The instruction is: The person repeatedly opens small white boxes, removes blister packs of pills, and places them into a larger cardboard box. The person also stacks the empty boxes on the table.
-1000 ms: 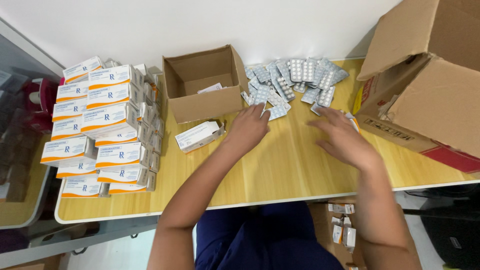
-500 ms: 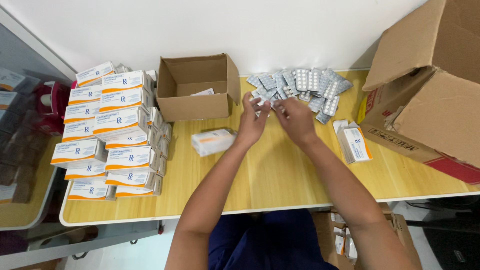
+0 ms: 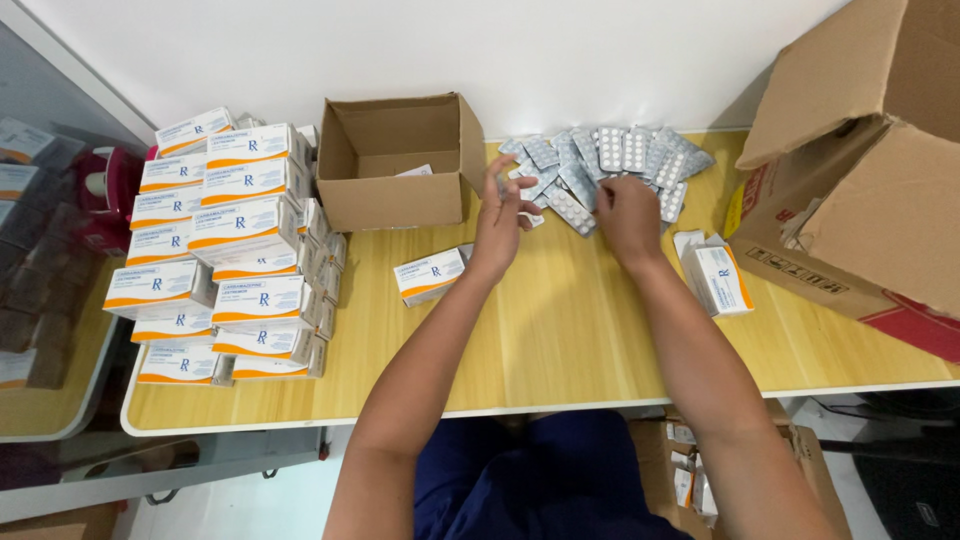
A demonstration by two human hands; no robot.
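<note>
Mid-sort on the blisters: left hand half open over the near edge of the pile, maybe pinching one strip, right hand flat on a strip, open pack just left, next probably needing a clean grab.

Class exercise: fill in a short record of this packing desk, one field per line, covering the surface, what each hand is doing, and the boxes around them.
Surface: pale wooden table against a white wall
Left hand: raised at the near edge of the blister packs, fingers spread; any grip on a strip unclear
Right hand: resting on the blister packs, fingers curled
Left side: stacked white-and-orange cartons
Centre: small open cardboard box, one loose carton beside the left wrist
Right side: another carton, large open cardboard box
</note>
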